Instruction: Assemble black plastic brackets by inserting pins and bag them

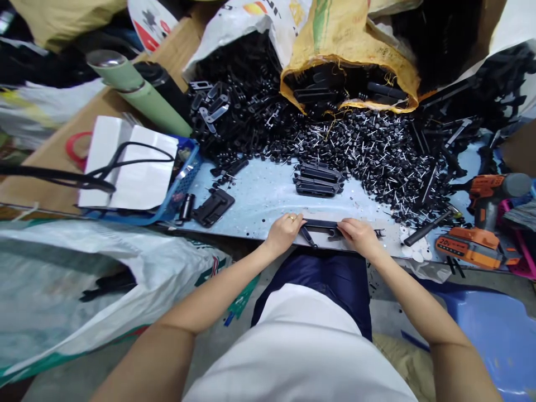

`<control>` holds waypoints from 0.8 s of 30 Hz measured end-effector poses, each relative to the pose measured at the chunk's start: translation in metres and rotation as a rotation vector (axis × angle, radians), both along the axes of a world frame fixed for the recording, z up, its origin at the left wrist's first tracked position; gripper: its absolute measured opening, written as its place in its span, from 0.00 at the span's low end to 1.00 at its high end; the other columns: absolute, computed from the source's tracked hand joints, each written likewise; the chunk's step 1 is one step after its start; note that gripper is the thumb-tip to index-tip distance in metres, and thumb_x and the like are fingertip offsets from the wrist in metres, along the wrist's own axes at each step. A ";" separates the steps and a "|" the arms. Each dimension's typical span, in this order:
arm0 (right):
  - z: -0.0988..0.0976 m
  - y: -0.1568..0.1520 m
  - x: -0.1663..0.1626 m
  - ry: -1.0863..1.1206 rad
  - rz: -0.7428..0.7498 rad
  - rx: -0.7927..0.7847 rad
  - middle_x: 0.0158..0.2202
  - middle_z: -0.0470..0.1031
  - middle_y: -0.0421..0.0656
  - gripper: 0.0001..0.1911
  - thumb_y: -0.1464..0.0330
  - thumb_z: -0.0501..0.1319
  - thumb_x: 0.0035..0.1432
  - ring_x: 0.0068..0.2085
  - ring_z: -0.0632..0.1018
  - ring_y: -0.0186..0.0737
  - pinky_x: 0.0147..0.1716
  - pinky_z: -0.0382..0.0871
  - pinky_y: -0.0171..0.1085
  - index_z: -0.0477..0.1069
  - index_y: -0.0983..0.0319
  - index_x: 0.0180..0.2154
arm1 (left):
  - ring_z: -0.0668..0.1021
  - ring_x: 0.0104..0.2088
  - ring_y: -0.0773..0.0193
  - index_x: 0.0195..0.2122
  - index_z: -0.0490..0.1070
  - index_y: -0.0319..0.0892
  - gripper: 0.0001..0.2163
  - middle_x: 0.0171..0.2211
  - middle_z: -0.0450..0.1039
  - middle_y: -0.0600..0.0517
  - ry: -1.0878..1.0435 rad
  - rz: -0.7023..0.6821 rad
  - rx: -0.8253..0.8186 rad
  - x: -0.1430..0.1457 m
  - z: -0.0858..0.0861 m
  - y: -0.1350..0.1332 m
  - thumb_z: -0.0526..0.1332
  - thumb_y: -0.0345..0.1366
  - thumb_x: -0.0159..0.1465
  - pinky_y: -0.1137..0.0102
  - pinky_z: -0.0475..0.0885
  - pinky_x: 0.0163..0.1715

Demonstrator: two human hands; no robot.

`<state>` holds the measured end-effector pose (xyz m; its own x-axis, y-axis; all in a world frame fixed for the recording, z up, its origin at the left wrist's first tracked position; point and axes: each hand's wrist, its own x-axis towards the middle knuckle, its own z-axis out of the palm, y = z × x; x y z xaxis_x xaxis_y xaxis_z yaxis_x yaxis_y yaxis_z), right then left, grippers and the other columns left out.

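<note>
My left hand and my right hand both grip a long flat black plastic part at the near edge of the pale blue table. The left fingers, one with a ring, close on its left end. The right fingers close on its right end. A thin black strip angles out beneath the part. A small stack of similar black parts lies just beyond my hands.
A big heap of small black pieces with white pins fills the back of the table, spilling from a yellow sack and a white sack. A blue basket stands left. An orange drill lies right.
</note>
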<state>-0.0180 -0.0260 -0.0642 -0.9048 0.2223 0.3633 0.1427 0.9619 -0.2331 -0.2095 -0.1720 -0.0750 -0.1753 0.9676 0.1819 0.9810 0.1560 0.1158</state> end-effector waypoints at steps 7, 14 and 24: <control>-0.007 0.011 0.021 -0.183 0.066 -0.032 0.44 0.73 0.49 0.19 0.60 0.49 0.63 0.41 0.74 0.41 0.39 0.68 0.39 0.67 0.60 0.51 | 0.71 0.51 0.53 0.50 0.67 0.39 0.16 0.49 0.70 0.40 -0.042 -0.192 0.177 0.005 -0.015 -0.004 0.48 0.40 0.66 0.57 0.63 0.49; 0.000 0.033 0.023 -0.353 -0.092 0.178 0.20 0.69 0.47 0.32 0.44 0.44 0.57 0.24 0.71 0.39 0.24 0.58 0.36 0.69 0.63 0.23 | 0.76 0.36 0.56 0.41 0.71 0.32 0.23 0.35 0.75 0.38 -0.054 -0.326 0.013 0.014 -0.008 0.042 0.47 0.48 0.65 0.65 0.69 0.34; 0.083 -0.036 0.023 0.155 0.589 -0.581 0.14 0.61 0.39 0.29 0.53 0.35 0.64 0.17 0.65 0.33 0.19 0.57 0.35 0.64 0.58 0.23 | 0.66 0.18 0.67 0.20 0.64 0.42 0.31 0.15 0.61 0.52 -0.849 -0.577 0.410 0.062 0.079 -0.014 0.27 0.45 0.67 0.71 0.63 0.22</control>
